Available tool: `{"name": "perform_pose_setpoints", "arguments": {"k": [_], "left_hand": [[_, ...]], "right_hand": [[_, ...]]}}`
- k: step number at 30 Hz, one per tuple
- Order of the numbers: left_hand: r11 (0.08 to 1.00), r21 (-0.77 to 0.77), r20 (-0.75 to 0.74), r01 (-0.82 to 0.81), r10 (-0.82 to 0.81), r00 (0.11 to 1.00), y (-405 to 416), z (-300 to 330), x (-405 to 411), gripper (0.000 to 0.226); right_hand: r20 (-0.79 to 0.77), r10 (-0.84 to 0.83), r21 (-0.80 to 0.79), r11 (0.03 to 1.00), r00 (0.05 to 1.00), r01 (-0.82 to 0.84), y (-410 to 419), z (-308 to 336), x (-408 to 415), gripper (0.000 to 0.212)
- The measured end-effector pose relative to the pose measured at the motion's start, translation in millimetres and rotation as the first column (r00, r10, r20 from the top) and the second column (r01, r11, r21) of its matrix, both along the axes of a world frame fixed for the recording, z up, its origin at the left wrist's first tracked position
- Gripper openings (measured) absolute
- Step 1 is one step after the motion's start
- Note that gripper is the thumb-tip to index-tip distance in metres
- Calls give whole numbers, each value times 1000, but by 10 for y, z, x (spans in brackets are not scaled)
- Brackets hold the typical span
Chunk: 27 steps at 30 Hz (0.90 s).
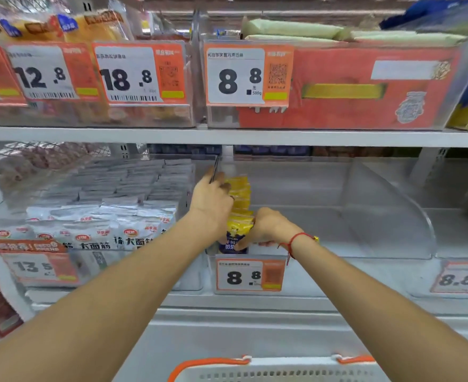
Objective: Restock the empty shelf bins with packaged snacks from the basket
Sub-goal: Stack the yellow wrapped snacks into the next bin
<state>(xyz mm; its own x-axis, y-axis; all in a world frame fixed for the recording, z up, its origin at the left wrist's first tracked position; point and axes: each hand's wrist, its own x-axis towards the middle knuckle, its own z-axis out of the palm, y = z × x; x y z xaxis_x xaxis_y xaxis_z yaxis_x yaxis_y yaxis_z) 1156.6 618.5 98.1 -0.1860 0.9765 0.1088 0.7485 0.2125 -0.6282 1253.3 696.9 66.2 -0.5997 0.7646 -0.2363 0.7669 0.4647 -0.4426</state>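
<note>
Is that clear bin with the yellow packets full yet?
No, mostly empty. The yellow packets form one row along the left wall of the clear bin; bare floor shows to their right.

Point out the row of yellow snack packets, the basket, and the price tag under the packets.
yellow snack packets [239, 193]: head view, on a packet mid-row.
basket [282, 374]: head view, on its white rim.
price tag [238, 277]: head view, on the printed number.

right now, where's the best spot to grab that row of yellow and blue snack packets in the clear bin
Probably clamp the row of yellow and blue snack packets lengthwise, by its end packets, coming from above and in front. The packets stand on edge, front to back, along the clear plastic bin's left wall.
</note>
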Motion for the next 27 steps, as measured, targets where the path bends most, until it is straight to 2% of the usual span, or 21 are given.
{"name": "perform_pose_setpoints", "arguments": {"k": [3,6,10,14,19,22,27], "left_hand": [[999,-33,-26,6,-6,1000,-22,-18,16,76],[998,-65,23,3,-2,1000,-36,-4,0,64],[999,-48,93,-6,10,996,-54,42,-10,51],[990,137,217,23,-53,975,-107,-13,-24,50],[990,143,215,-11,-20,976,-99,-52,8,32],[991,134,193,-11,-15,981,-115,-43,40,30],[989,147,256,-15,-24,966,-282,48,162,35]], "right_hand": [[17,12,-41,999,1000,-11,-15,-21,-87,38],[1,30,-108,994,1000,-29,-67,-14,-129,58],[-22,73,-251,965,997,-76,-68,69,-57,37],[-94,29,-215,975,995,-48,-41,12,36,15],[-142,-7,-218,976,990,-24,-72,-26,3,20],[-152,-11,-231,973,988,-25,-120,42,77,33],[-250,-68,-237,971,966,7,-305,238,316,36]]}}
